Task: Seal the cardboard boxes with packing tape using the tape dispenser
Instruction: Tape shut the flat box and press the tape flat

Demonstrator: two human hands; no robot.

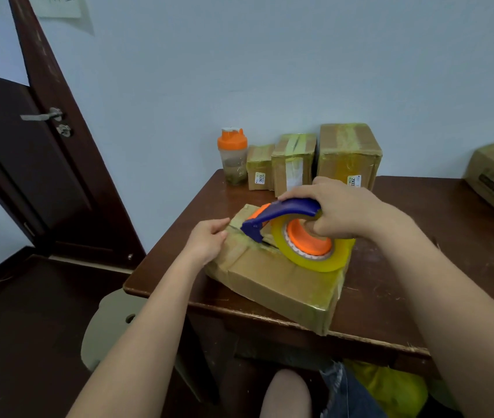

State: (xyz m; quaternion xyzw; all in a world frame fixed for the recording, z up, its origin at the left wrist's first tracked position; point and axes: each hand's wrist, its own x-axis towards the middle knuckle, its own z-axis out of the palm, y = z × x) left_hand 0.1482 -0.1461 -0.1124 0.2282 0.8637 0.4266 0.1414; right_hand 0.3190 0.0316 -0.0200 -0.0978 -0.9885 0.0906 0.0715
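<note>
The tape dispenser (pixel 282 217) has a dark blue handle, an orange hub, and a roll of clear yellowish tape (pixel 312 248). The boxes (pixel 279 279) are plain brown cardboard with a yellow-green tape sheen, on a dark reddish-brown table (pixel 420 236). The bottle (pixel 232 156) is translucent with an orange lid; the wall (pixel 270 70) is pale blue-grey.

Brightness: even, soft, moderately bright indoor light.
Shadows: faint ones fall on the wall (pixel 270 70) behind the boxes; deep shade lies under the table (pixel 420 230).
Glare: mild sheen on the table's top near its left edge.
Distortion: wide-angle bending; the door (pixel 28 176), left of the table, leans and curves.
Focus: centre sharp, corners slightly soft.
</note>
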